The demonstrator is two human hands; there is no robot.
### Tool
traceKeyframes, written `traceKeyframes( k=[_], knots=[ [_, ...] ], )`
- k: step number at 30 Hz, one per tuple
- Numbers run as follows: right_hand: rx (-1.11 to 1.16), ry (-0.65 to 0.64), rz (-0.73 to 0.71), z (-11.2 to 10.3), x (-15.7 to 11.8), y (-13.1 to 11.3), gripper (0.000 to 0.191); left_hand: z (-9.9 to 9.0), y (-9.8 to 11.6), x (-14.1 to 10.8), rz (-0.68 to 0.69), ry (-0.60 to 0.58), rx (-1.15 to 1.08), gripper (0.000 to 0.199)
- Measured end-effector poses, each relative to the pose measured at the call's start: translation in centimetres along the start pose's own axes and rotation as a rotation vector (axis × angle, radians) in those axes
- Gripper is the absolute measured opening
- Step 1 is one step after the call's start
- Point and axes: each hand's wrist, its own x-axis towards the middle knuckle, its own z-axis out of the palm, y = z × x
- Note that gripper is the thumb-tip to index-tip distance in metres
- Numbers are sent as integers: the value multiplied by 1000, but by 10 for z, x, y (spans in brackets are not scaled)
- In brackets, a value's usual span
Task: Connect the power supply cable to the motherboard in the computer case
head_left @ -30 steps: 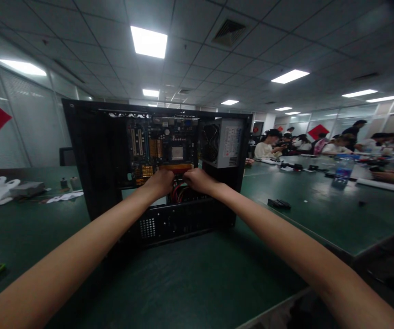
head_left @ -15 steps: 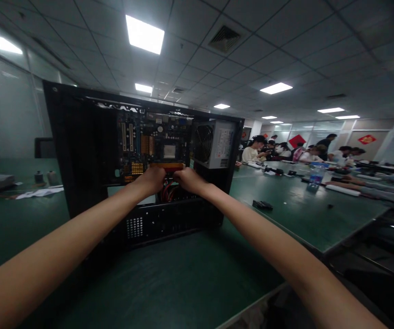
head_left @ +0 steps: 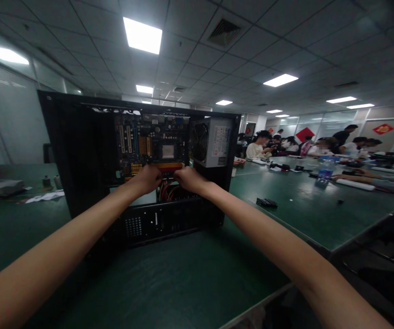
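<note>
An open black computer case (head_left: 179,214) stands upright on the green table, its inside facing me. In it are the motherboard (head_left: 149,151), with a bare square processor (head_left: 167,151), and a grey power supply (head_left: 215,144) at upper right. A memory module (head_left: 170,167) with an orange-red cover lies along the board's lower edge. My left hand (head_left: 148,178) is closed at its left end and my right hand (head_left: 190,178) is closed at its right end. Fingertips of both hands are mostly hidden. Red and dark cables (head_left: 170,189) hang just below the hands.
On the table to the right lie a black plastic part (head_left: 266,202) and a water bottle (head_left: 326,170). A grey box (head_left: 3,187) and white paper (head_left: 46,196) are on the left. Several people sit along the tables at the far right. The table's near edge (head_left: 258,304) runs at lower right.
The view has turned slightly, shifting the case a little to the left in the picture. My left hand has moved slightly left, widening the gap between my hands. Both hands stay by the memory module.
</note>
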Motion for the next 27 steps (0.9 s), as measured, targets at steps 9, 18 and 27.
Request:
traceKeyframes(
  k=[9, 18, 27],
  knots=[
    [-387, 156, -422, -30, -118, 32, 39, -17, 13, -72, 39, 208, -155, 49],
    [-473, 283, -533, -1, -123, 71, 40, 3, 26, -78, 131, 179, 98, 54],
    [-410, 241, -319, 4, -108, 25, 48, 13, -18, -59, 83, 167, 109, 61]
  ],
)
